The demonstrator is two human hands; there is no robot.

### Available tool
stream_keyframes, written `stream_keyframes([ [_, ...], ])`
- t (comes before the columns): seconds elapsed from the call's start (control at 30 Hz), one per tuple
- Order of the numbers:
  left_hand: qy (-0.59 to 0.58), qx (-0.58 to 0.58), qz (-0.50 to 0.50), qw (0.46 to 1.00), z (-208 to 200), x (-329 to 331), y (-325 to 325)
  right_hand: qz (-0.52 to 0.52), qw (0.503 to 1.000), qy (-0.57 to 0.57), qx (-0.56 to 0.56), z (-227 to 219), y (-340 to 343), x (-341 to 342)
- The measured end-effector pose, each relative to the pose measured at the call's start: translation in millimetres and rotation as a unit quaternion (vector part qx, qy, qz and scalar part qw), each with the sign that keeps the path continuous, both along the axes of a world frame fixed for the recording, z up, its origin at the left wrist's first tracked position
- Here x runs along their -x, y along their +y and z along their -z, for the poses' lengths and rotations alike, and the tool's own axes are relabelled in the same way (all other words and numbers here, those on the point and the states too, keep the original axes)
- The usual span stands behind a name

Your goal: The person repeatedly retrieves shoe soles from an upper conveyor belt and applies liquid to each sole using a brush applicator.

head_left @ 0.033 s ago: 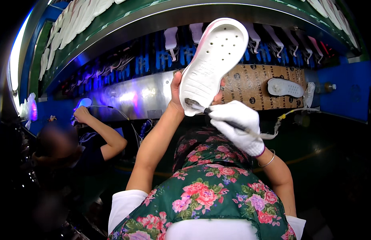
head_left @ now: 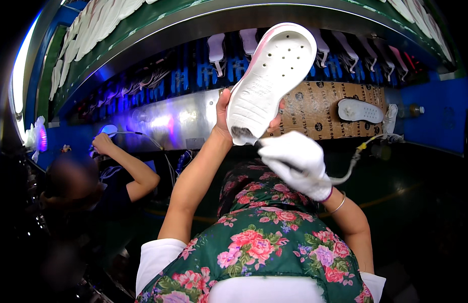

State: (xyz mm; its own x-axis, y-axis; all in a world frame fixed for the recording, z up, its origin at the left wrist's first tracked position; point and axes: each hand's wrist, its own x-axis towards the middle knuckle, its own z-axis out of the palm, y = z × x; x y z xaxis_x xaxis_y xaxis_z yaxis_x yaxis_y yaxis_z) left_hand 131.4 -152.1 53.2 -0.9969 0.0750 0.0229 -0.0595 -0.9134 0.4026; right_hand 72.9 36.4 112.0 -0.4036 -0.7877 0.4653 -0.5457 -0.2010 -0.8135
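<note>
A white shoe sole point(head_left: 264, 76) with a pink edge and several small holes stands tilted in front of me. My left hand point(head_left: 222, 113) is bare and wraps round its lower part from behind, with fingers showing at both sides. In a white glove, my right hand point(head_left: 294, 159) grips a dark-handled brush point(head_left: 256, 145). The brush's bristles press on the sole's near end; much of the handle is hidden in the glove. A pale hose point(head_left: 352, 164) runs from beside that hand toward the bench on the right.
Ahead is a metal bench point(head_left: 193, 113) with a cardboard sheet point(head_left: 319, 108), where another sole point(head_left: 360, 110) lies. Behind it hang several pale pieces on a blue rack point(head_left: 181, 81). White parts line the green shelf above. At left, a co-worker's hand point(head_left: 103, 144) holds something near a glowing light.
My right hand has shifted slightly left with the brush, whose bristles now spread against the sole's near end. The sole's top has tipped a little to the right.
</note>
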Motion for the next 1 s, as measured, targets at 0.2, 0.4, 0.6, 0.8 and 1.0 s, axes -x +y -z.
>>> stream_keyframes([
  [0.2, 0.065, -0.017, 0.043, 0.997, 5, 3, -5, -0.027, 0.979, -0.203, -0.017, -9, 7, -14],
  [0.4, 0.018, -0.016, 0.105, 0.994, -5, 11, -17, 0.011, 0.995, 0.093, 0.043, -3, 4, -13],
  [0.6, -0.004, -0.024, 0.082, 0.996, -5, 11, -15, -0.023, 0.978, -0.207, 0.003, -8, 7, -15],
  [0.8, 0.021, -0.008, 0.067, 0.998, 2, 8, -20, -0.041, 0.927, -0.368, -0.064, -8, 12, -19],
  [1.0, -0.142, -0.003, -0.099, 0.985, -14, -15, 21, 0.108, 0.992, -0.052, -0.031, -14, 4, 33],
])
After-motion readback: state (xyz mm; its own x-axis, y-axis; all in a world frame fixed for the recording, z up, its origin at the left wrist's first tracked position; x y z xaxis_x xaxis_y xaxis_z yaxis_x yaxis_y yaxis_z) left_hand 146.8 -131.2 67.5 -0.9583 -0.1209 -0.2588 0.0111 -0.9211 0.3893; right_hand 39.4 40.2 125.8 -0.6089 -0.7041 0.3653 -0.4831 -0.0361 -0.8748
